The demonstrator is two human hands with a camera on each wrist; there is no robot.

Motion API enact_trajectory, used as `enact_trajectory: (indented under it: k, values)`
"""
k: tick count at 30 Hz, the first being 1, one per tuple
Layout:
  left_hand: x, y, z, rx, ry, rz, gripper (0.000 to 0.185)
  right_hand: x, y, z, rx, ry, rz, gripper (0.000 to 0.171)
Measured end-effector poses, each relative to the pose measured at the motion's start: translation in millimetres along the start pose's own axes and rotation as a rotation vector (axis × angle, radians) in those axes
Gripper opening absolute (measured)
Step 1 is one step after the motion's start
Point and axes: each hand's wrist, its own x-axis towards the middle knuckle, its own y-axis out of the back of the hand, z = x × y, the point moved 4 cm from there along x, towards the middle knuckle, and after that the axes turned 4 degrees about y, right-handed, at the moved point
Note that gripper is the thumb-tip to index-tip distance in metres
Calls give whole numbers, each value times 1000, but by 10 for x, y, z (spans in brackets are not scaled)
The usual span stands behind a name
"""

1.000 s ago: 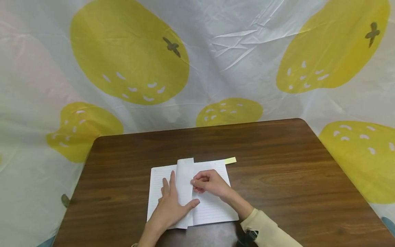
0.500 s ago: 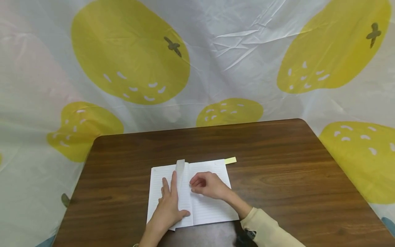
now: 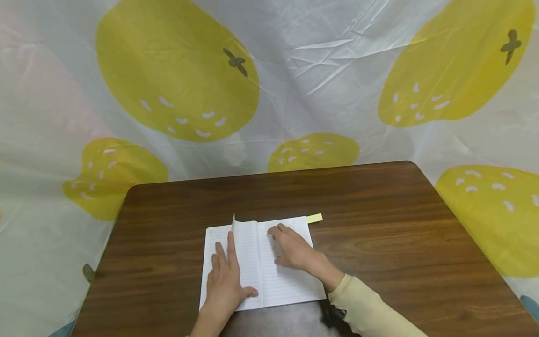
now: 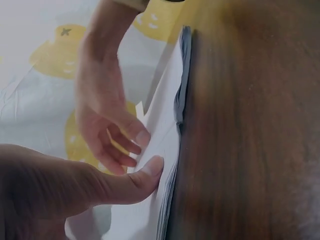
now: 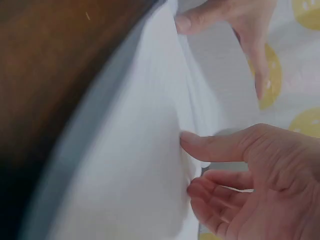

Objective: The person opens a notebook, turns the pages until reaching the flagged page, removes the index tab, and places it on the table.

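Observation:
A notebook point(image 3: 290, 285) with white lined pages lies spread on the table. One page point(image 3: 246, 248) on its left half is lifted, its outer edge standing up along the index finger of my left hand point(image 3: 224, 283). That hand's fingers are extended, with the thumb spread over the page near the fold; the left wrist view shows the thumb point(image 4: 112, 185) near the notebook's lower edge. Over the right-hand page is my right hand point(image 3: 294, 250), fingers loosely bent and nothing gripped. In the right wrist view its fingertips point(image 5: 197, 187) are at the paper; contact is hard to tell.
A yellow sticky tab point(image 3: 314, 218) juts from the notebook's top right corner. The brown wooden table point(image 3: 400, 234) extends around it. Behind hangs a white cloth point(image 3: 303, 93) printed with yellow fruit. A dark object point(image 3: 332, 316) is partly hidden below the right sleeve.
The page has swung leftward from the fold and now stands nearly edge-on by my left hand. My right hand has let go of the page and moved right over the right-hand page.

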Motion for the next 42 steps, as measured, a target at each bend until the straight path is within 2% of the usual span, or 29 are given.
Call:
enact_trajectory:
  k: [5, 10, 13, 18, 26, 34, 42]
  values:
    - [-12, 8, 22, 54, -28, 79, 158, 123, 58, 23, -109, -40, -95, 87]
    - [-4, 25, 31, 150, -106, 157, 157, 255, 65, 98, -149, -124, -243, 112]
    - [1, 27, 33, 172, -133, 153, 153, 322, 51, 138, -189, -176, -331, 122]
    - [-9, 23, 57, 169, -137, 82, 138, 369, 3, 152, -244, -231, -421, 124]
    - [11, 15, 85, 149, -155, -41, 120, 314, -10, 73, -269, -224, -364, 119]
    - [22, -29, 58, 200, -187, -184, 96, 169, 23, -17, -342, -178, -323, 110]
    - [48, -34, -11, 117, -118, -293, 92, -91, 40, 50, -339, -156, -223, 103]
